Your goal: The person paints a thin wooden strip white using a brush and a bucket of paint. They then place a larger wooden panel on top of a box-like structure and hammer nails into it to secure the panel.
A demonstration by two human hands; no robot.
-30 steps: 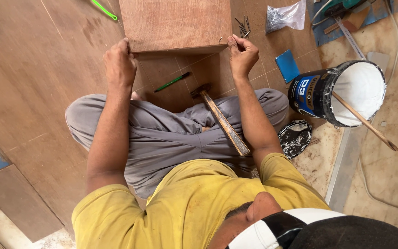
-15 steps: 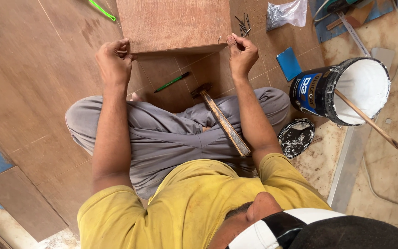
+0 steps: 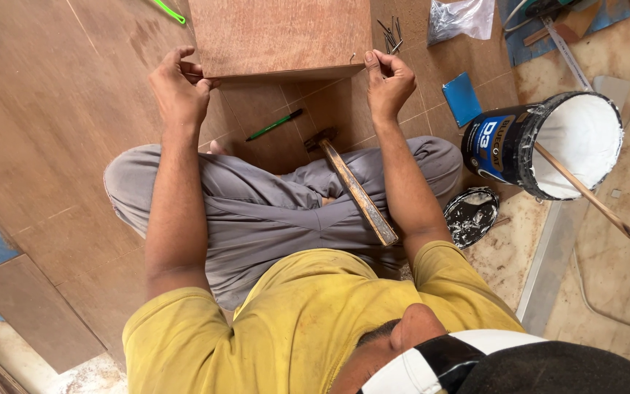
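Left hand (image 3: 178,91) and right hand (image 3: 386,80) each pinch a near corner of the plywood panel (image 3: 280,35), steadying it square on the floor (image 3: 45,131); hammer (image 3: 351,186) rests across the lap, nails (image 3: 390,33) close by.

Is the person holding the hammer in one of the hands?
No, the hammer lies on the lap, while both hands grip the wooden board.

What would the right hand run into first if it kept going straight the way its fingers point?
The right hand pinches the near right corner of the plywood panel, fingers pointing away from the body. Straight on, it would probably meet the loose nails lying just beyond, though depth is hard to judge.
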